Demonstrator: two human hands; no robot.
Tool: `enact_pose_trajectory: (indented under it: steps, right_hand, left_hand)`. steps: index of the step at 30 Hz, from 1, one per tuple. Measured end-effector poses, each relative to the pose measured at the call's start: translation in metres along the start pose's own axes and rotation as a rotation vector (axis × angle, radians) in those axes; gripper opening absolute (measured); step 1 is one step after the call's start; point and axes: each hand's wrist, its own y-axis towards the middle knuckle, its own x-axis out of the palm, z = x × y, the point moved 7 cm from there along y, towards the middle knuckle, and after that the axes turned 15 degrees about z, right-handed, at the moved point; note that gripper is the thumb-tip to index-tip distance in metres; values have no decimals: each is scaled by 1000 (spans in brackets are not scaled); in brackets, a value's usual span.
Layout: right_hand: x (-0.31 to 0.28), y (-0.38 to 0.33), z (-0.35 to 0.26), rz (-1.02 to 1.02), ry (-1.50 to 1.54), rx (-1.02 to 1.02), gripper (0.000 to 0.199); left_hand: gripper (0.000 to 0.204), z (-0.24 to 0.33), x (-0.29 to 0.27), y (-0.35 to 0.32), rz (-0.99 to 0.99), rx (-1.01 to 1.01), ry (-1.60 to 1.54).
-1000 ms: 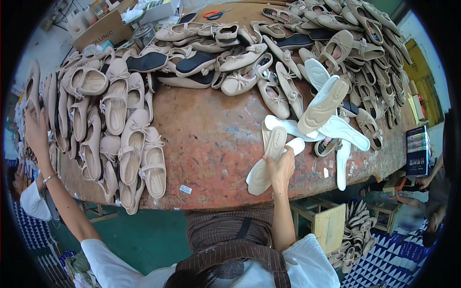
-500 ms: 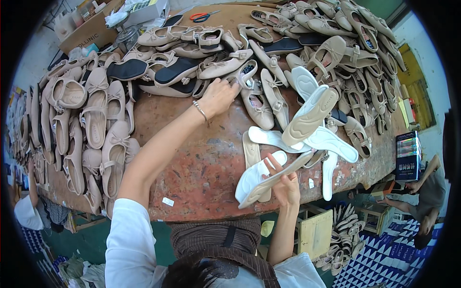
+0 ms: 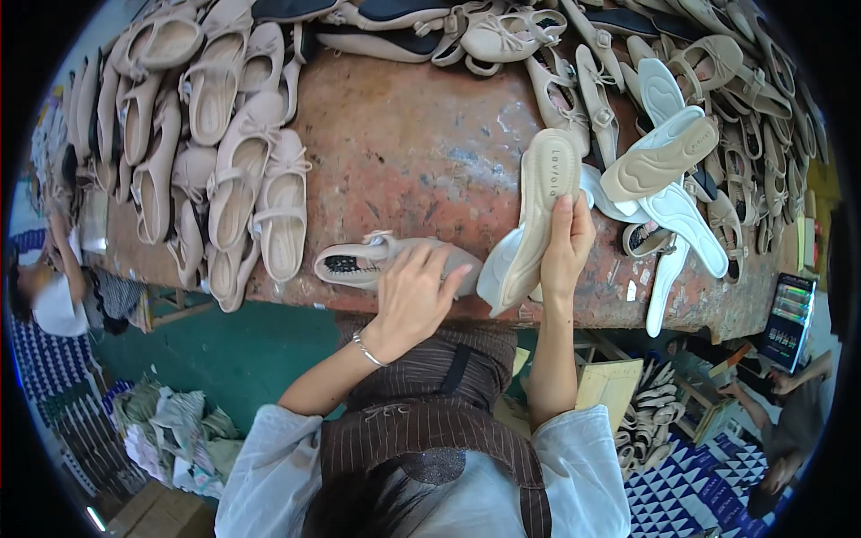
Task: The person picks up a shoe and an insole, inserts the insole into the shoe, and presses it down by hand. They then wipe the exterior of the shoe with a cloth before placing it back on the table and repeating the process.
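Near the table's front edge, a beige strapped shoe (image 3: 359,260) lies sideways, its dark speckled inside showing at the left end. My left hand (image 3: 414,291) is closed over its toe part. My right hand (image 3: 567,240) pinches a beige insole (image 3: 541,197) by its edge, held upright just right of the shoe with its beige face toward me. Behind its lower end a white edge shows, perhaps a second insole. Beyond my right hand, a loose heap of insoles (image 3: 659,166) lies with white and beige faces up, partly over other shoes.
Finished-looking shoes (image 3: 238,175) stand in rows on the left of the worn reddish table (image 3: 404,143). More shoes (image 3: 511,36) line the far side and pile up at right. Two other people are at the far left and far right. Shoes (image 3: 650,412) also lie below the table at right.
My left hand has come back from the far shoes to the front edge with a shoe. My right hand has raised the insole, turning its beige face up. The view has shifted.
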Motion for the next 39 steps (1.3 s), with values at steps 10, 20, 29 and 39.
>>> enact_pose_trajectory:
  steps: [10, 20, 29, 39]
  right_hand:
    - [-64, 8, -50, 111, -9, -226, 82]
    - [-22, -35, -57, -327, -842, -639, 53]
    - [51, -117, -11, -750, -1078, -757, 63]
    - [117, -142, 19, -703, -591, -647, 19]
  left_hand:
    - [46, 26, 98, 20, -247, 450, -60]
    - [41, -96, -99, -53, 455, -260, 312]
    - [55, -156, -66, -70, 347, -539, -4]
    - [76, -173, -62, -64, 236, -509, -360]
